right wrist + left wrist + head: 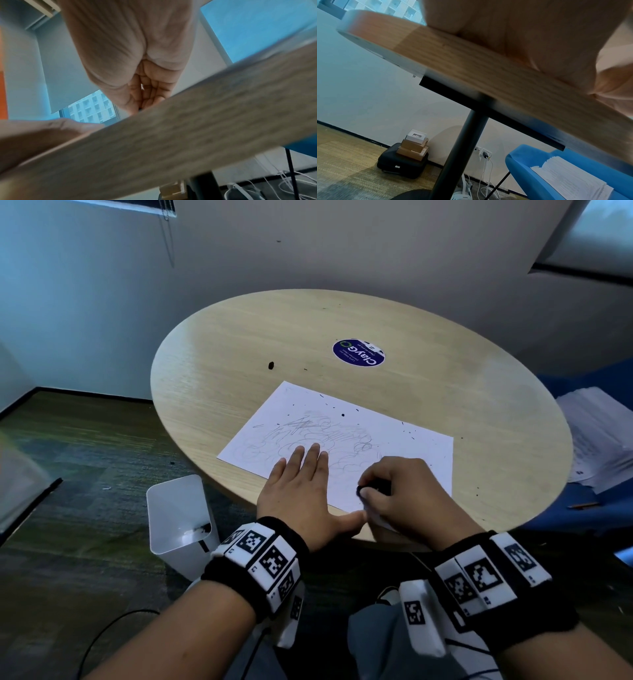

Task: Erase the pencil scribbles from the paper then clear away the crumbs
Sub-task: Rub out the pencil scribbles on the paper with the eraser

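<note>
Mostly unerased: the paper (346, 440) lay flat on the round wooden table (239, 337), near its front edge, with grey pencil scribbles (318, 433) across its middle and dark eraser crumbs (342, 415) scattered toward its far side and onto the wood. Left hand (301, 491) pressed flat on the sheet, fingers straight, pinning it. Right hand (407, 494) had fingers curled round a small dark eraser (371, 489) against the paper's near part. Judged early in erasing; crumb clearing not started. A white bin (178, 518) stood on the floor just left of the table.
</note>
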Demonstrator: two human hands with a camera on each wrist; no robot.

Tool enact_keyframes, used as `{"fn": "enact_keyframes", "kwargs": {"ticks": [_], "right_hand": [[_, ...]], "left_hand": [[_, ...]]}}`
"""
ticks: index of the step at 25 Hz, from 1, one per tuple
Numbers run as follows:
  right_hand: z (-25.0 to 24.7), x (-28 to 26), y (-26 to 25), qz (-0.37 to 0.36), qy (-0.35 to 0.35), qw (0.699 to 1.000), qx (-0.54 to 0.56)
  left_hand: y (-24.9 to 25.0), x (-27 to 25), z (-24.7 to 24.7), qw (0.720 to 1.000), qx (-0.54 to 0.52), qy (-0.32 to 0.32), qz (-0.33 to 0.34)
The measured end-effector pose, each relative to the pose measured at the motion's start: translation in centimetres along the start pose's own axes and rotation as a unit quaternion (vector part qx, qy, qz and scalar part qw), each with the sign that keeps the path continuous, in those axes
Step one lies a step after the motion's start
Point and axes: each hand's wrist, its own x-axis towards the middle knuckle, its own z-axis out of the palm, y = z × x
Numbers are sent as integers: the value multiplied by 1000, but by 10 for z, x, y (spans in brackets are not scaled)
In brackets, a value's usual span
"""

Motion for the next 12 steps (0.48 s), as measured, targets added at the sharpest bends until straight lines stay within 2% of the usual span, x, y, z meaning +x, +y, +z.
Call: {"fn": "enact_keyframes", "kwargs": {"ticks": [3, 7, 10, 12], "right_hand": [[-1, 2, 1, 22, 30, 999, -21], [9, -2, -12, -30, -26, 999, 8], [2, 6, -1, 19, 30, 999, 2], [3, 6, -3, 20, 29, 999, -7]], "left_hand": [[-1, -1, 1, 1000, 1, -6, -1], [-2, 0, 0, 1000, 0, 2, -2], [-1, 0, 1, 1000, -2, -2, 0], [-1, -1, 1, 1000, -2, -2, 0]]}}
